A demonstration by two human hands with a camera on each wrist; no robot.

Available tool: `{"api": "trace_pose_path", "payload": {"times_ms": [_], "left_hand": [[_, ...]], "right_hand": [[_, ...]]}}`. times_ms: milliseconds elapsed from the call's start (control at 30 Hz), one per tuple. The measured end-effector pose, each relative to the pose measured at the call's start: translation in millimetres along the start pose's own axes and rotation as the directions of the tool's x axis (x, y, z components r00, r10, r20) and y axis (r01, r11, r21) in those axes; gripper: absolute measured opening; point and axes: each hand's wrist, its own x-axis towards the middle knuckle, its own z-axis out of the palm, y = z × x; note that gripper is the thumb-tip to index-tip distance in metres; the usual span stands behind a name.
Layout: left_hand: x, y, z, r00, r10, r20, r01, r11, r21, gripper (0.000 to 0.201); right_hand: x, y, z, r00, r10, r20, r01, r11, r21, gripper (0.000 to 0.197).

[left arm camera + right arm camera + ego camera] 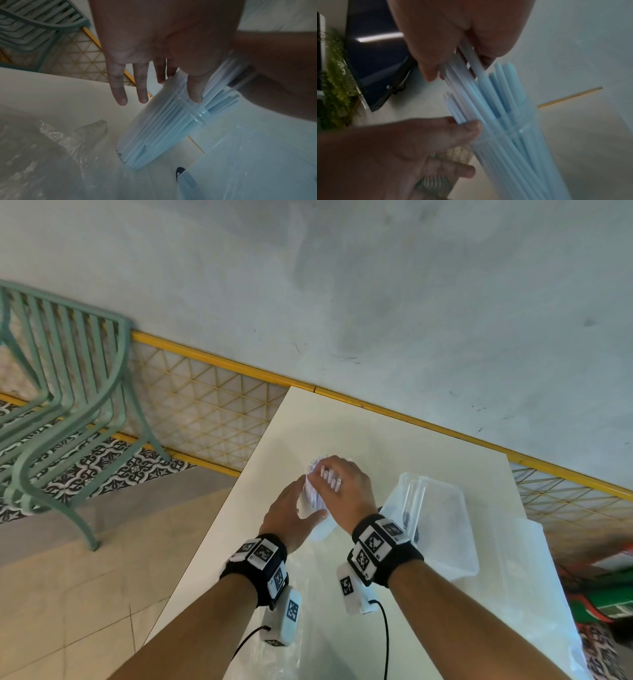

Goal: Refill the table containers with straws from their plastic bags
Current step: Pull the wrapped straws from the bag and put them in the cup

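Note:
A clear plastic cup [154,129] packed with pale white straws [488,102] stands on the white table [342,426]. My right hand [329,477] is above the cup. Its thumb and fingers [426,67] are curled round the tops of a bunch of straws that reach down into the cup [513,155]. My left hand [301,505] is at the cup's left side with straight fingers [118,88]. Its thumb [193,86] rests against the rim and the straws. In the head view both hands hide most of the cup.
A clear plastic box [435,529] sits in a plastic bag just right of my hands. Crumpled clear plastic [42,142] lies on the near part of the table. The table's left edge drops to the floor, where a green metal chair [68,388] and a yellow mesh rail [205,398] stand.

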Motion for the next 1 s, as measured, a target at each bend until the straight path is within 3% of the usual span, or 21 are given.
{"api": "trace_pose_path", "payload": {"times_ms": [167,267,400,467,600,800,933,1000], "left_hand": [[0,0,1,1.0,-0.009,0.001,0.009,1.0,-0.003,0.077],[0,0,0,0.999,-0.045,0.012,0.045,0.999,0.018,0.08],[0,1,0,0.999,-0.029,0.013,0.028,0.999,0.036,0.081],[0,1,0,0.999,-0.029,0.019,0.028,0.999,0.032,0.081],[-1,0,-1,0.999,-0.027,0.03,0.027,0.999,0.017,0.081],[-2,2,0,1.0,-0.026,0.007,0.026,1.0,0.018,0.077],[-1,1,0,1.0,-0.005,0.012,0.005,1.0,0.009,0.077],[-2,2,0,1.0,-0.002,0.009,0.002,1.0,0.021,0.078]], "right_hand": [[5,-1,-12,0.997,-0.024,-0.07,0.031,0.994,0.101,0.034],[4,4,-14,0.997,-0.042,-0.069,0.046,0.998,0.046,0.031],[2,9,-15,0.988,0.129,-0.08,-0.114,0.978,0.174,0.02],[1,7,-13,0.991,0.133,-0.02,-0.126,0.971,0.202,0.017],[0,2,-11,0.996,0.035,0.086,-0.046,0.99,0.131,0.026],[6,-4,-23,0.999,-0.022,-0.038,0.026,0.994,0.109,0.039],[1,0,-13,0.968,-0.168,0.186,0.201,0.964,-0.174,0.043],[-3,5,-8,0.959,-0.189,0.212,0.231,0.953,-0.197,0.046]]}}
